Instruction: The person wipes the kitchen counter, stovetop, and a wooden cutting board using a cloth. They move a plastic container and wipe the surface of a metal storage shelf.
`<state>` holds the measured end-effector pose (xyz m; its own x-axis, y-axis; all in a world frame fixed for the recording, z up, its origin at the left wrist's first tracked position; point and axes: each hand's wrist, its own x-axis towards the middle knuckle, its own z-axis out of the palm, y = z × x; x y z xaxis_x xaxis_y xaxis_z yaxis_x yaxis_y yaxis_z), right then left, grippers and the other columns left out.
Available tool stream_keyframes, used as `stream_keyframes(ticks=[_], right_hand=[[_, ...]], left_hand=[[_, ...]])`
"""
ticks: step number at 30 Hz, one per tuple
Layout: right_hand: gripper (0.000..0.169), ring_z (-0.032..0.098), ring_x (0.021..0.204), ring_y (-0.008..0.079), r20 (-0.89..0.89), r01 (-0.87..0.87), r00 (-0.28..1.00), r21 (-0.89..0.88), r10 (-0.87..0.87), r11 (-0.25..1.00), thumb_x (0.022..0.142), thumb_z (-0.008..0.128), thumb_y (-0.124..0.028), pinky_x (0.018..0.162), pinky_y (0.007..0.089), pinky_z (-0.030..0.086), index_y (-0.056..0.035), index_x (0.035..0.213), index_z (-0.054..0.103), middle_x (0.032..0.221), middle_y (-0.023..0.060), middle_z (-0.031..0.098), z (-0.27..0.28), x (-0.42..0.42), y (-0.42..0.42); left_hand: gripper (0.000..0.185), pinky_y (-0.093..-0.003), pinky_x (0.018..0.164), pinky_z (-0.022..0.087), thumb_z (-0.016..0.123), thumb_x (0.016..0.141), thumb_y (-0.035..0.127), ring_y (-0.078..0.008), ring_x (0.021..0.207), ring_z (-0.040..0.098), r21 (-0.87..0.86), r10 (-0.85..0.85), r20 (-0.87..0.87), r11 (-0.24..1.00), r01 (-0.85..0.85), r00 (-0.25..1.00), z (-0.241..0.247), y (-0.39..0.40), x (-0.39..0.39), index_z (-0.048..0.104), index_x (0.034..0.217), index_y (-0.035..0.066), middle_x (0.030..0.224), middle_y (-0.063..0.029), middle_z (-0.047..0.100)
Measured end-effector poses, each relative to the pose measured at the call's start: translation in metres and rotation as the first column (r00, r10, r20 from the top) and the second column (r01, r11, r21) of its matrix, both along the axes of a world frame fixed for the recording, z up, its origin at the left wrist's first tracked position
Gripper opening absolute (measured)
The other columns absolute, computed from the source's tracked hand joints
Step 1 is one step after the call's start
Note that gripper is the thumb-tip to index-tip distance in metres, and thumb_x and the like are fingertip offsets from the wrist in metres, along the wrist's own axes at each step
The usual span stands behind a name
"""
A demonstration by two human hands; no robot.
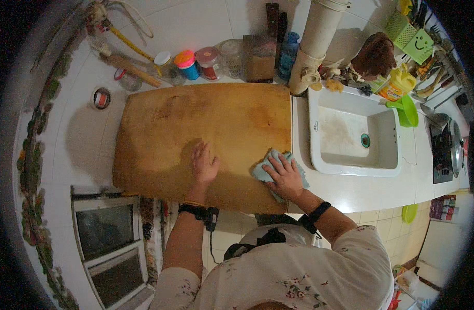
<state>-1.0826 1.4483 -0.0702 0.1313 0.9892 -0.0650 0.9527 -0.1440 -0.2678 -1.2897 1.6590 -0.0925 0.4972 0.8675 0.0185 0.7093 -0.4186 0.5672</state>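
A large wooden board (221, 116) covers the counter before me, left of the sink. My right hand (285, 174) lies spread on a pale blue-green cloth (264, 170), pressing it against the board's right edge; part of the cloth hangs over onto the white counter. My left hand (204, 162) is over the middle of the board with fingers apart and nothing in it. Whether its fingertips touch the wood, I cannot tell. Both wrists wear black straps, and a small device with a cable sits at the left one.
A white sink (337, 131) is set in the counter at right, with a green scoop (405, 110) at its rim and a gas stove (442, 155) beyond. Several jars (209, 64), a knife block (260, 58), a blue bottle (288, 56) and a pipe (318, 35) line the back wall.
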Motion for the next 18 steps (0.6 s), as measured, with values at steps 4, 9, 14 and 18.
stream_keyframes(ticks=[4,9,14,18], right_hand=[[0.056,0.029,0.130,0.0318,0.009,0.081,0.997,0.072,-0.082,0.994,0.077,0.064,-0.034,0.102,0.0556,0.026,-0.0226,0.128,0.044,0.139,0.0051,0.035,-0.007,0.012,0.022],[0.054,0.029,0.129,0.0329,0.058,0.187,0.979,0.112,-0.194,0.976,0.079,0.061,-0.032,0.102,0.0545,0.027,-0.0212,0.129,0.044,0.139,0.0067,0.035,-0.011,0.048,0.092],[0.051,0.028,0.129,0.0334,0.072,0.354,0.924,0.216,-0.377,0.910,0.082,0.057,-0.034,0.102,0.0556,0.025,-0.0192,0.129,0.044,0.138,0.0086,0.036,-0.022,0.064,0.156],[0.052,0.030,0.128,0.0336,0.043,0.329,0.939,0.186,-0.342,0.926,0.079,0.061,-0.028,0.102,0.0545,0.026,-0.0184,0.128,0.045,0.137,0.0088,0.036,-0.022,0.030,0.150]], left_hand=[[0.058,-0.0508,0.107,0.017,0.051,0.088,0.034,-0.0352,0.135,0.016,0.148,-0.154,-0.498,0.955,0.258,0.854,-0.006,0.019,-0.003,0.033,0.137,0.010,0.148,-0.0142,0.018],[0.061,-0.0559,0.105,0.017,0.054,0.085,0.036,-0.0352,0.134,0.019,0.248,-0.187,-0.429,0.916,0.314,0.883,-0.002,0.015,-0.015,0.033,0.137,0.012,0.146,-0.0124,0.021],[0.057,-0.0559,0.105,0.019,0.053,0.085,0.036,-0.0352,0.134,0.019,0.205,-0.187,-0.457,0.929,0.308,0.870,-0.001,0.016,-0.010,0.036,0.134,0.012,0.144,-0.0124,0.024],[0.055,-0.0559,0.103,0.020,0.052,0.084,0.037,-0.0366,0.133,0.021,0.211,-0.216,-0.376,0.927,0.310,0.901,0.001,0.019,-0.014,0.039,0.131,0.011,0.143,-0.0137,0.028]])
